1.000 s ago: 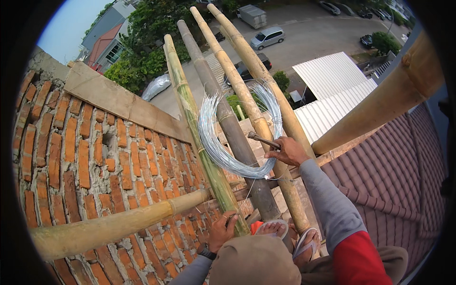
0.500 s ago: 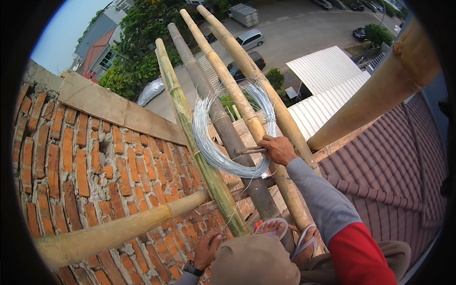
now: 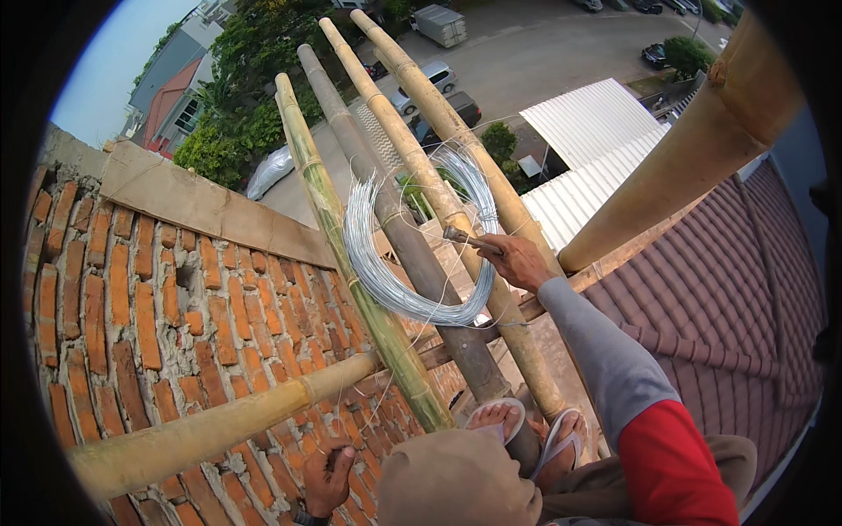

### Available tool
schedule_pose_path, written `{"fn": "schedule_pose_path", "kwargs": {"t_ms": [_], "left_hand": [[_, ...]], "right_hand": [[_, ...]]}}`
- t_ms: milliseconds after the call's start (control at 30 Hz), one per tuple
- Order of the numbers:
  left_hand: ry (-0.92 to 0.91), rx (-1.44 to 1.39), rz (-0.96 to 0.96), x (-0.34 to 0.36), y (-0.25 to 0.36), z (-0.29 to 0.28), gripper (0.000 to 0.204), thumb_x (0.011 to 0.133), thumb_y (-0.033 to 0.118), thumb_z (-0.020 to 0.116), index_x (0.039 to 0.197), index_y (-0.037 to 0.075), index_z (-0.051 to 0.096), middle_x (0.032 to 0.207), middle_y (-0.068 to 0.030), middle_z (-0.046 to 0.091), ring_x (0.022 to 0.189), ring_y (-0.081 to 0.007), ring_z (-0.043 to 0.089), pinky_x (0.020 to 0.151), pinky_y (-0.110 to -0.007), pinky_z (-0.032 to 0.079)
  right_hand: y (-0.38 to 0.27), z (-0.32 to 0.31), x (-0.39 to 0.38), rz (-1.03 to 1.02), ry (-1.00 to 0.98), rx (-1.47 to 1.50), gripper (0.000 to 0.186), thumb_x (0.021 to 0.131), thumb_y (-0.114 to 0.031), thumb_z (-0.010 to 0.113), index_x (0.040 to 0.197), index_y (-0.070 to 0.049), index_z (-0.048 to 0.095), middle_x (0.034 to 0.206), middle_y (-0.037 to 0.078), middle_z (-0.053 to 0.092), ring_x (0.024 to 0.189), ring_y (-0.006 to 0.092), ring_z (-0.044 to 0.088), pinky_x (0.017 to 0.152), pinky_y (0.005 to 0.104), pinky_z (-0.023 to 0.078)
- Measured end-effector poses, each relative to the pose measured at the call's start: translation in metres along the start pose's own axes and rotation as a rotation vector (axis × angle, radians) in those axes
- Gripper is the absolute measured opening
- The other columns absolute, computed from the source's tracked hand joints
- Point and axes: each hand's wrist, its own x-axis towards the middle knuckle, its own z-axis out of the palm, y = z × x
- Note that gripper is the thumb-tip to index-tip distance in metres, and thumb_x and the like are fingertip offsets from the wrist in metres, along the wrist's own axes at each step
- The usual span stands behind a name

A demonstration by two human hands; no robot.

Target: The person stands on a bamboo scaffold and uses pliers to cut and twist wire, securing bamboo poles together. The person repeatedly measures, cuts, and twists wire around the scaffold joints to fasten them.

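Wire: a big loop of shiny silver wire (image 3: 430, 309) is out in front, among the long poles. Its low part goes over the dark pole (image 3: 338, 110); how its top part runs is hard to tell.
Right hand: the right hand (image 3: 519, 261) has its fingers closed around a metal tool (image 3: 469, 238), just over the right part of the loop.
Left hand: the left hand (image 3: 326, 478) is low down, in front of the bricks, with its fingers curled in. A thin bit of wire hangs near it, but I cannot tell if it is pinched.
Poles: a green pole (image 3: 326, 202) is left of the dark one, and two yellow poles (image 3: 377, 92) are on its right.
Side pole: a yellow side pole (image 3: 219, 421) runs past the brick wall (image 3: 158, 307).
Feet: two feet in pale sandals (image 3: 561, 438) are near the poles' low ends.
Far right: a brown tiled roof (image 3: 719, 289).
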Motion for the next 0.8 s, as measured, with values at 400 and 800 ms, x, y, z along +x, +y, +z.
{"fn": "schedule_pose_path", "kwargs": {"t_ms": [400, 800], "left_hand": [[0.217, 0.028, 0.061, 0.065, 0.184, -0.084, 0.031, 0.104, 0.031, 0.063, 0.116, 0.003, 0.072, 0.065, 0.0057, 0.052, 0.053, -0.0022, 0.036, 0.047, -0.025, 0.025], [0.629, 0.105, 0.247, 0.027, 0.249, -0.155, 0.038, 0.105, 0.029, 0.058, 0.130, 0.000, 0.064, 0.065, 0.0114, 0.045, 0.049, 0.0042, 0.026, 0.044, -0.019, 0.016]], "right_hand": [[0.004, -0.010, -0.004, -0.343, -0.433, -0.339, 0.017, 0.094, -0.018, 0.064, 0.110, -0.020, 0.069, 0.100, 0.003, 0.070, 0.089, 0.0289, 0.072, 0.073, 0.0441, 0.056], [-0.084, -0.098, 0.028, 0.075, -0.228, 0.268, 0.041, 0.101, -0.035, 0.068, 0.123, 0.000, 0.070, 0.085, 0.012, 0.070, 0.076, 0.0154, 0.058, 0.071, 0.0377, 0.048]]}}
